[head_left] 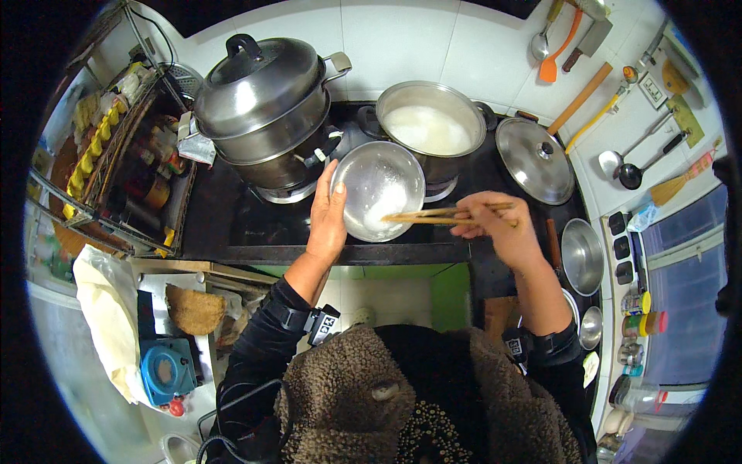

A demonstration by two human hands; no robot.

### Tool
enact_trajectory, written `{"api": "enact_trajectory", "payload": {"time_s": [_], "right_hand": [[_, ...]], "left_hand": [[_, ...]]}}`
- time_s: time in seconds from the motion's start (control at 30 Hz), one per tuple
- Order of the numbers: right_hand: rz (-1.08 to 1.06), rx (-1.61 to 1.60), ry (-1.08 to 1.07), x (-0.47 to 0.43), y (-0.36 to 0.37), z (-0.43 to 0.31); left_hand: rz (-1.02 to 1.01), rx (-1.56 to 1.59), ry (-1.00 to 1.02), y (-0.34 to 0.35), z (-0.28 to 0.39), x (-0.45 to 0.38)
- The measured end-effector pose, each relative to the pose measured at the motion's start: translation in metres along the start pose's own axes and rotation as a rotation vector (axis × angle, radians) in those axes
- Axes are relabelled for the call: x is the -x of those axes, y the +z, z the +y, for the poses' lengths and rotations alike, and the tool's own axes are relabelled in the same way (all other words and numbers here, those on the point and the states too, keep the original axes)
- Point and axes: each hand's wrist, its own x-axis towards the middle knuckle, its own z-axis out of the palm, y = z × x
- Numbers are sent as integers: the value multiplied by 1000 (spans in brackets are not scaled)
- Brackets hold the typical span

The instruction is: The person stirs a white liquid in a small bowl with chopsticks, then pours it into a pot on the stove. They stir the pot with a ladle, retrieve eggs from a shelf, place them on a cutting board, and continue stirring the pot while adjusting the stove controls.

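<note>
My left hand (328,217) grips a round metal bowl (377,168) by its left rim, thumb up over the edge. Some white powder or paste (389,197) lies in the bowl and clings to its wall. Wooden chopsticks (429,217) are in my right hand (493,223), their tips in the white stuff. Just behind the bowl, an uncovered two-handled pot (432,93) on the stove holds a whitish, cloudy liquid (429,127).
A lidded steel steamer (261,98) stands on the left burner, near a wire rack (116,168) of bottles. Right of the pot, a metal lid (536,162) leans by the wall. Farther right are a steel pan (581,257) and a small bowl (591,327). A cleaver (591,40) hangs above.
</note>
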Motion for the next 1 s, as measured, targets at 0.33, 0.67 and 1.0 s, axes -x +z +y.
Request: {"api": "enact_trajectory", "payload": {"time_s": [0.33, 0.67, 1.0], "right_hand": [[48, -22, -9, 19, 2, -3], [79, -35, -70, 16, 12, -4], [-92, -29, -46, 26, 26, -14]], "left_hand": [[100, -33, 95, -9, -1, -3], [123, -2, 185, -7, 6, -7], [145, -3, 185, -3, 4, -10]]}}
